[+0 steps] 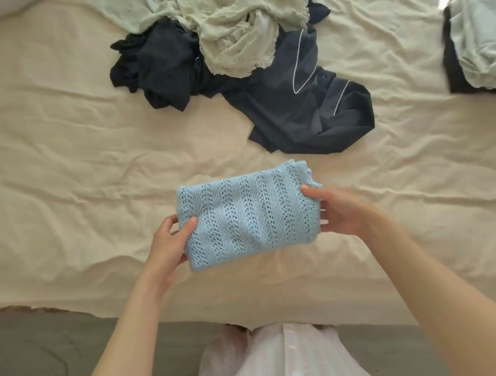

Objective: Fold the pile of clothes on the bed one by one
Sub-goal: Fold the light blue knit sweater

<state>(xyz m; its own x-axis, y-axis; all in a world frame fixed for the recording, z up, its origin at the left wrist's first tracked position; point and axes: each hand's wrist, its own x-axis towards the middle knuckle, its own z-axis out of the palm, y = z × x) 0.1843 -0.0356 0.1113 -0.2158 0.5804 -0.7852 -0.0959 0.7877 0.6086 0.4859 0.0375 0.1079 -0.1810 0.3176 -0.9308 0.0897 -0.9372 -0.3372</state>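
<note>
Near the bed's [50, 168] front edge, the left hand [169, 244] and right hand [337, 211] pinch opposite ends of a folded blue knit top [250, 215], fingers curled round its sides. It looks light, soft and floppy, best supported at both ends. No readable labels show.

Both hands, left [169, 244] and right [337, 211], grip a folded blue knit [248, 216] above the bed [48, 149].

The person wears a pale pink garment [275, 368] with faint stripes (a row of small buttons runs down its front), and both forearms are bare.
</note>
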